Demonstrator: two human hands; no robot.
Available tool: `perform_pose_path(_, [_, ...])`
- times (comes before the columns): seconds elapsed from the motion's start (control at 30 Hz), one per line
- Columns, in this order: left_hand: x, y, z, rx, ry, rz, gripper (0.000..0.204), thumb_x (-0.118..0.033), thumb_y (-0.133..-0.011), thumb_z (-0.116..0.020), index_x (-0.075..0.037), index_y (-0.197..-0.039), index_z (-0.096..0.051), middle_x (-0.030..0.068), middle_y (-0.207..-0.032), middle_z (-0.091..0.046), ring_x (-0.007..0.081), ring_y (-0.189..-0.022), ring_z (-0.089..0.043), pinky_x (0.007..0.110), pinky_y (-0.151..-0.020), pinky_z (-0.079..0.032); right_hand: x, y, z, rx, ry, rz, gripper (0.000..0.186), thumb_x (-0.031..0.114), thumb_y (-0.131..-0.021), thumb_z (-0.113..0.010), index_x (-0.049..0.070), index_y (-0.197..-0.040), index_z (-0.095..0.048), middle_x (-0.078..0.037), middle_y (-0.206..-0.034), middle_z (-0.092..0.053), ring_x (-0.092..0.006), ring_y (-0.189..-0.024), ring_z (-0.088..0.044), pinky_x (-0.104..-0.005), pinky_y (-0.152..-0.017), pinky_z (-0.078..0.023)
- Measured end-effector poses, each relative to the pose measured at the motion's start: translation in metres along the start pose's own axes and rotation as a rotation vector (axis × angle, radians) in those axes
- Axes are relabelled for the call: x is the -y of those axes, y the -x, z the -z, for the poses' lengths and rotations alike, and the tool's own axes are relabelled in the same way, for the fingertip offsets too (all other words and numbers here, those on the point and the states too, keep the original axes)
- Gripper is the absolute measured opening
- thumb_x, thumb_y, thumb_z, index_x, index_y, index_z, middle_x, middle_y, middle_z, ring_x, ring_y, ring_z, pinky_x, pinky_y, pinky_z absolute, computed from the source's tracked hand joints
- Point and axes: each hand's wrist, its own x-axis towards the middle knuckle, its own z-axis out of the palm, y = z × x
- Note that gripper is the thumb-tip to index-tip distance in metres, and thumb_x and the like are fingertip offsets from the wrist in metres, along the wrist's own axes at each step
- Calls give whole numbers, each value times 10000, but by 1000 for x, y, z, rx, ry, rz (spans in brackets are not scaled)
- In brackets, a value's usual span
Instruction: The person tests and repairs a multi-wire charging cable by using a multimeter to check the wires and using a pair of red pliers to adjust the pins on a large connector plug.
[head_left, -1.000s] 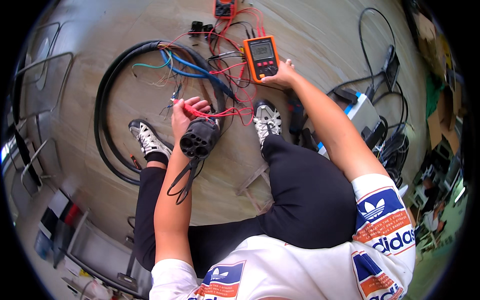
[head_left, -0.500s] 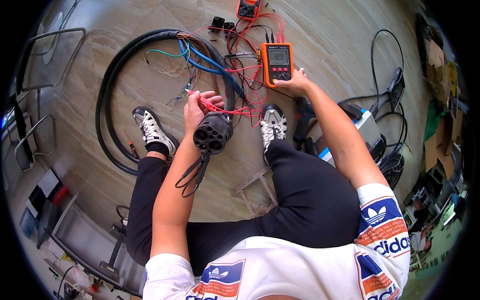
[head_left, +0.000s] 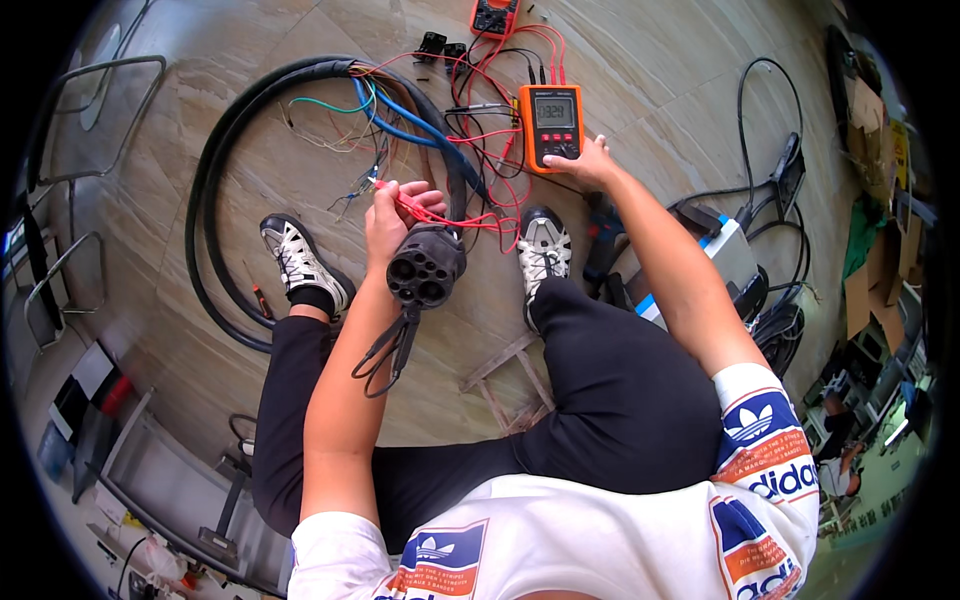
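Note:
My left hand (head_left: 392, 222) is closed in a pinch on a red test clip (head_left: 408, 204), its tip at thin loose wires (head_left: 374, 182). Red leads trail rightward from this hand. Just below it is a round black multi-hole charging connector (head_left: 425, 266), with a black strap loop (head_left: 390, 350) dangling over my forearm. My right hand (head_left: 588, 166) grips the lower right corner of an orange handheld meter (head_left: 553, 128), thumb on its lower face. The meter's screen is lit, and red and black leads plug into its top. My fingers beneath the meter are hidden.
A thick black cable (head_left: 205, 200) coils on the tiled floor, with blue wires (head_left: 410, 130) emerging. A second orange meter (head_left: 494, 16) lies at the far edge, near small black parts (head_left: 432, 46). A drill (head_left: 604, 240) and a grey box (head_left: 728, 262) stand right; a screwdriver (head_left: 262, 300) lies left.

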Motion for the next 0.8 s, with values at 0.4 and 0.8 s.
perform_pose_path(0.4, [7, -12, 11, 74, -33, -54, 536, -388, -981, -476, 116, -1123, -588, 228, -947, -706, 266, -801, -709, 360, -746, -578, 104, 90, 19, -205, -445, 406, 358, 318, -990, -605, 9, -1167, -643, -99, -994, -689, -195, -958, -663, -339, -897, -517])
perform_pose_path(0.8, [1, -8, 0, -22, -246, -139, 547, -371, -965, -517, 91, -1248, -598, 213, -1156, -681, 244, -1062, -670, 323, -924, -526, 204, 119, -19, 711, -572, 328, 430, 409, -1022, -546, 41, -1235, -614, 20, -1034, -613, -60, -957, -543, -238, -842, -446])
